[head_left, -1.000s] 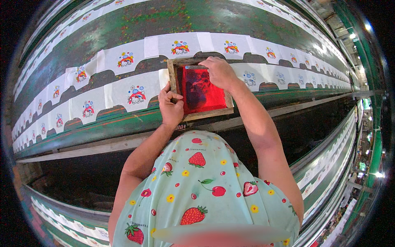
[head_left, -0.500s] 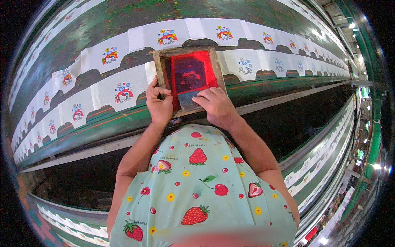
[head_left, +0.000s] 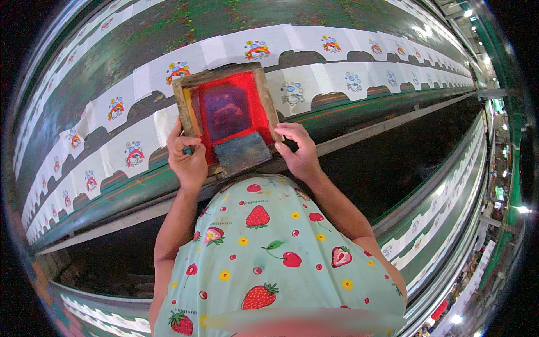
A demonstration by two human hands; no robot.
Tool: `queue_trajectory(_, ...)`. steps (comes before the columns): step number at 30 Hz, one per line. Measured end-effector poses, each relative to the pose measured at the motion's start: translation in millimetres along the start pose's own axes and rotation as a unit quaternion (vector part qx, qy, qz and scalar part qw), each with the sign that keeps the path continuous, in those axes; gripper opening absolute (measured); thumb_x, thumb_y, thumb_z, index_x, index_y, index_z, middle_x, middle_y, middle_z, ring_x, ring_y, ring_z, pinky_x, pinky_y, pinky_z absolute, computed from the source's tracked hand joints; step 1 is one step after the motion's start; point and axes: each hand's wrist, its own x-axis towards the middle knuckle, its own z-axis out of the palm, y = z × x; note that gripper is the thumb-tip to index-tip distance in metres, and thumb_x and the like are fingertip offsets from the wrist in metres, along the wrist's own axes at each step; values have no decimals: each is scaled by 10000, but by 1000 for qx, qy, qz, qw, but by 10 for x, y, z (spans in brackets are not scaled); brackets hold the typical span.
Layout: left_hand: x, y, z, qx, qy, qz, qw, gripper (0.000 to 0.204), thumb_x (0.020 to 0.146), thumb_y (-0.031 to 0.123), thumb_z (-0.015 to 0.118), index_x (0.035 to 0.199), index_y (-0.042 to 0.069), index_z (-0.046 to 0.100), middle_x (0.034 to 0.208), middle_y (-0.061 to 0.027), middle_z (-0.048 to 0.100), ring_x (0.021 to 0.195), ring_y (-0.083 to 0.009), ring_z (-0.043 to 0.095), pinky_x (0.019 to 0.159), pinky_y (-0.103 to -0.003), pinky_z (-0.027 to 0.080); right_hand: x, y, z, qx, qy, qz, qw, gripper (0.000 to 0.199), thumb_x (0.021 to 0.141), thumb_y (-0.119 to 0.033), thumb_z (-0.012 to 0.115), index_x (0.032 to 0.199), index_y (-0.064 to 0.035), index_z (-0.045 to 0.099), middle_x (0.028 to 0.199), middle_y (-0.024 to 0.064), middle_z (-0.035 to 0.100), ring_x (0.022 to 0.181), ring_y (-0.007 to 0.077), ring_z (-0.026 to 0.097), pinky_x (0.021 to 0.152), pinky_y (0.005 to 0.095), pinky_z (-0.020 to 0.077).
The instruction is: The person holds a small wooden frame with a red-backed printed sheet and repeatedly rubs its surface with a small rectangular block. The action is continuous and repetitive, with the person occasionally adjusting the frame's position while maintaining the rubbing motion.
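Long green table [head_left: 359, 115]; printed white cloth pieces [head_left: 135, 154], perhaps.

Garment: pale mint-green top, fruit print.
Scattered red strawberries, red cherries with green leaves, small yellow flowers and red dots over the fabric; sleeves end above the elbow, leaving both forearms bare; no rings, watch or gloves visible.

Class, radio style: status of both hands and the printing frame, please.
Left hand gripping frame's left edge. Right hand on its lower right corner. Frame flat on white pieces along green table; grey squeegee inside. Nothing in the way.
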Motion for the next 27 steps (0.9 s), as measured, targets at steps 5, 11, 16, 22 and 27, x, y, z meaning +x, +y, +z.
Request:
queue_trajectory(5, -96, 147, 999, -22, 1, 9, 1000, 286, 812, -161, 738, 951, 89, 735, 1664, -290, 589, 1565, -394, 558, 1273, -463, 425, -67, 474, -755, 15, 7, 32, 999, 411, 912, -39, 830, 1319, -59, 780, 1408, 171, 748, 1353, 362, 683, 1203, 485, 510)
queue_trajectory(11, -266, 203, 1813, -95, 10, -21, 995, 244, 832, -170, 718, 953, 42, 721, 1671, -294, 589, 1499, -317, 612, 1212, -412, 472, -44, 920, -1463, 7, -9, -3, 1000, 392, 973, -76, 796, 1358, -16, 751, 1473, 183, 718, 1437, 345, 639, 1250, 480, 466)
queue_trajectory(16, -281, 186, 1914, -152, 14, -83, 985, 221, 848, -180, 714, 943, 20, 704, 1720, -272, 554, 1317, -188, 683, 1077, -328, 532, -69, 1047, -1672, 28, -30, -32, 999, 373, 982, -107, 804, 1342, -23, 753, 1477, 177, 716, 1477, 361, 612, 1264, 502, 454)
queue_trajectory(22, -303, 175, 1929, -202, 17, -131, 971, 222, 844, -184, 711, 920, 25, 704, 1719, -255, 561, 1260, -141, 688, 1018, -288, 540, -68, 1081, -1681, 50, -13, -54, 997, 411, 909, -54, 840, 1315, -59, 773, 1427, 160, 723, 1443, 394, 622, 1242, 520, 476)
queue_trajectory(27, -296, 135, 1939, -188, 16, -130, 973, 199, 837, -171, 719, 897, 18, 704, 1704, -246, 582, 1284, -145, 682, 1047, -305, 538, -80, 1026, -1672, -2, 14, -91, 996, 367, 902, -9, 825, 1262, -58, 773, 1402, 160, 725, 1393, 405, 651, 1199, 525, 505)
